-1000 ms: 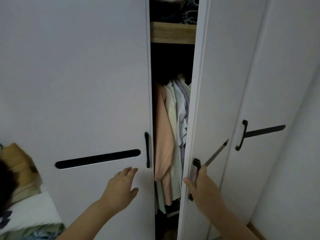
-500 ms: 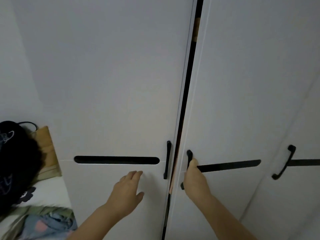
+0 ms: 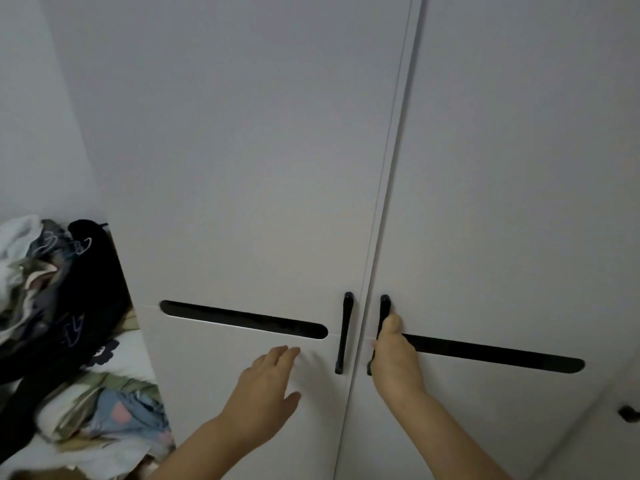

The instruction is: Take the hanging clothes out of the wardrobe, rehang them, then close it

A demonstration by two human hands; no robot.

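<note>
The wardrobe point(image 3: 259, 150) is filling most of the view, its two white doors meeting along a thin seam with no gap showing between them. The left door point(image 3: 242, 202) is lying directly under the left hand point(image 3: 263, 386), whose fingers are stretching out straight and close together, the tips reaching the panel just below the black horizontal slot point(image 3: 242, 319); whether the palm is touching the panel is hard to tell. The left door's black handle point(image 3: 344, 332) is standing upright just beside those fingertips, untouched. On the right door point(image 3: 502, 202), the right hand point(image 3: 394, 355) is gripping the matching black handle point(image 3: 383, 306), its fingers curling round the bar and the thumb lying up along it, so only the top and bottom of the bar are showing. A second black slot point(image 3: 495, 353) is running rightward from that hand. At the far right edge, part of another dark handle point(image 3: 628, 413) is peeking in. To the left, beside the wardrobe, a heap of clothes point(image 3: 62, 306) is lying piled, dark garments over pale and patterned ones.
</note>
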